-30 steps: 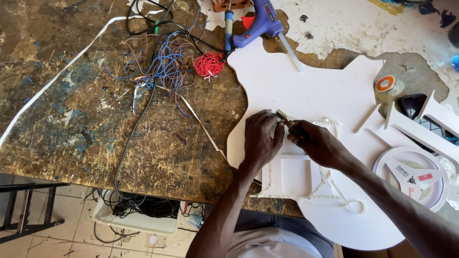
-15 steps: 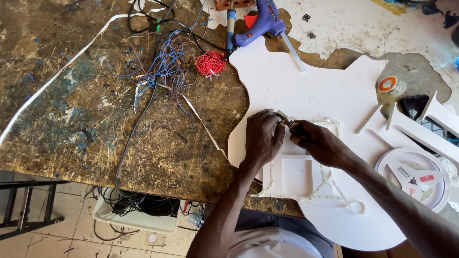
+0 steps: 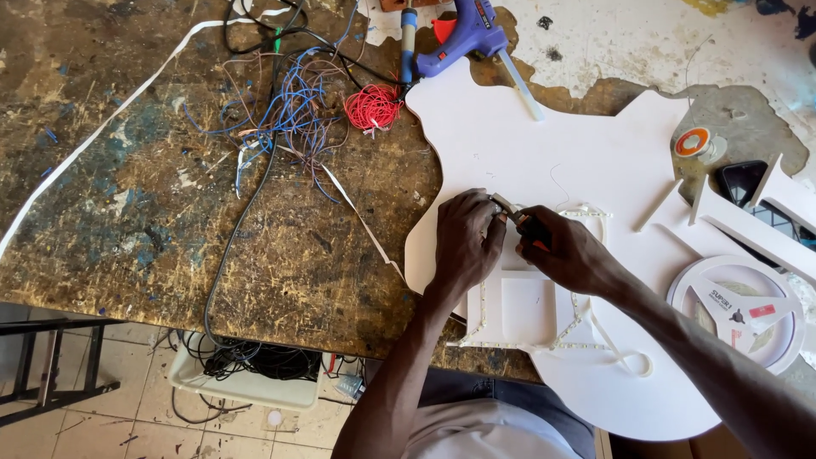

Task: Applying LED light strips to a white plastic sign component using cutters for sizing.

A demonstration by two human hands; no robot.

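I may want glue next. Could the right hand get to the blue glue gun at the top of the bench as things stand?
Probably yes. The glue gun lies in the open at the top edge of the white board, with only bare board between. But the right hand holds a small tool now, so would first have to free itself.

Left hand (image 3: 469, 242) knuckles up, fingers curled inward, right hand (image 3: 568, 251) closed in a pinching grip, fingertips meeting, forearms angled up from below.

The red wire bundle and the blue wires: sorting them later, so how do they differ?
The red wire bundle is a small tight ball; the blue wires sprawl loose and wide. Red sits nearer the white board; blue lies farther left. Both rest on the worn table, away from both hands.
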